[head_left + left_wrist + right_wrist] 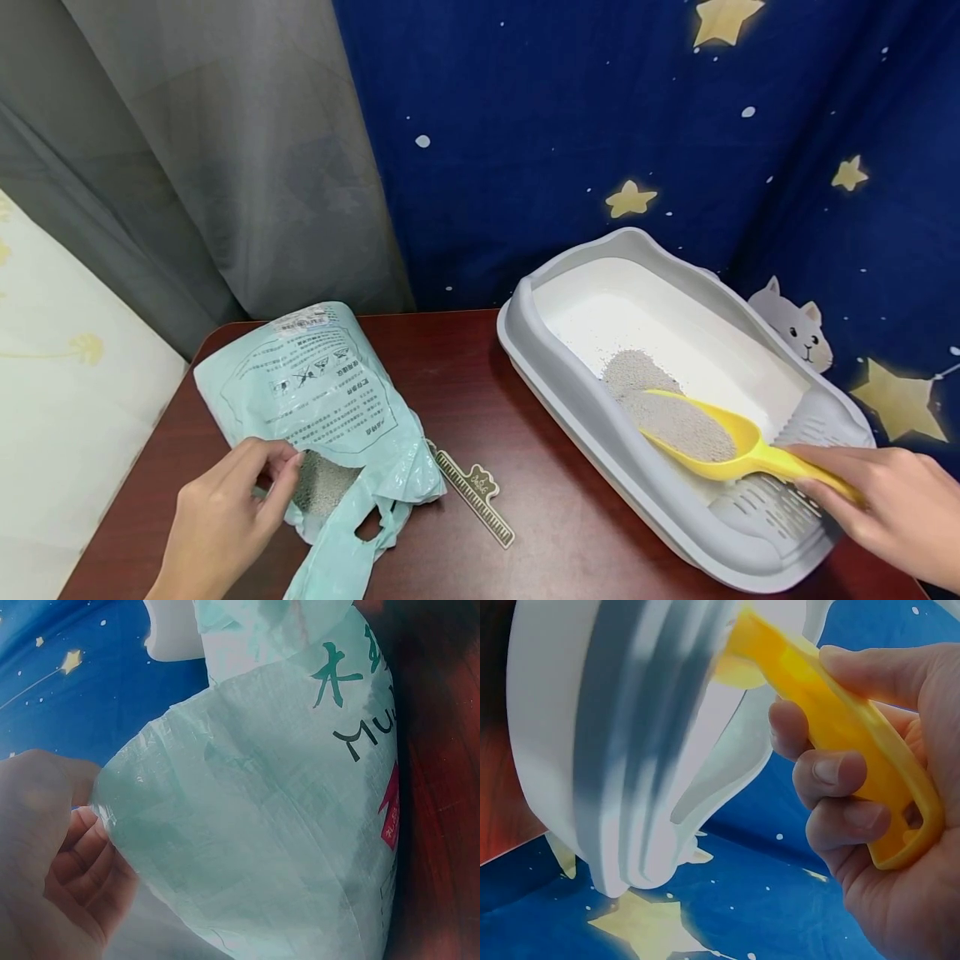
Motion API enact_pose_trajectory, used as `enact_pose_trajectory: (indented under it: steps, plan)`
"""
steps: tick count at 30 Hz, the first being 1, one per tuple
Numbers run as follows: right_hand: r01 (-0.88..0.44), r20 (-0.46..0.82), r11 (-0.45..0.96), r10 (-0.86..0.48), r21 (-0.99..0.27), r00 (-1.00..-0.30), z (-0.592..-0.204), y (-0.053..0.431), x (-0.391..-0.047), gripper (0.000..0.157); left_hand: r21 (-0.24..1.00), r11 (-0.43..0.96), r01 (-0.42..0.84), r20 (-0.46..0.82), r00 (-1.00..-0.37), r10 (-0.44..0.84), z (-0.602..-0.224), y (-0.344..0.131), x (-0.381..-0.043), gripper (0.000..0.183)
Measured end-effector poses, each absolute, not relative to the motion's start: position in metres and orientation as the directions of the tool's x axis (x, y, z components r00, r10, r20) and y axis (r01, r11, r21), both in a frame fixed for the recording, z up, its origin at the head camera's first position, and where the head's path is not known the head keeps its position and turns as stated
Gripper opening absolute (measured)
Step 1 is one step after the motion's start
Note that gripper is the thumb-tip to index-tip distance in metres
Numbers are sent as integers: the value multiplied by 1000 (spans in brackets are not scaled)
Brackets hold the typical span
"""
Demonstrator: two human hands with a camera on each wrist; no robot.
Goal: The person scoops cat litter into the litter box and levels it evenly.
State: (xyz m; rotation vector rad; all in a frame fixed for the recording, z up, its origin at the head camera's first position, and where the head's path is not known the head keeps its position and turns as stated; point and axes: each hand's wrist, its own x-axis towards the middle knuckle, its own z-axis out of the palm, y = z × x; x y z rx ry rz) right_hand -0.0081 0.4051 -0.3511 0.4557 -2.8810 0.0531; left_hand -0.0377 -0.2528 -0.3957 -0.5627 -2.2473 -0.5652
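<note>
My right hand (892, 500) grips the handle of a yellow scoop (750, 450), its fingers wrapped round it in the right wrist view. Grey granular litter (678, 421) fills the scoop's bowl, which sits low inside a grey and white litter box (555, 417). A small heap of the same litter (637, 367) lies on the white floor of the box by the scoop's tip. With thumb and finger, my left hand (232, 500) pinches the edge of a pale green litter bag (315, 392). The bag's mouth gapes, and litter (326, 483) shows inside it.
A flat clip (476, 496) with a ruler-like edge lies on the dark red table (450, 358) between bag and box. Behind the table hang a grey curtain (247, 150) and a blue star-patterned curtain (525, 150). A pale surface (67, 392) borders the left.
</note>
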Motion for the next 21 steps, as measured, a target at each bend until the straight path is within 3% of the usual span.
enact_pose_trajectory:
  steps: [21]
  plan:
    - [-293, 246, 955, -295, 45, -923, -342, 412, -12, 38, 224, 812, 539, 740, -636, 219, -397, -254, -38, 43]
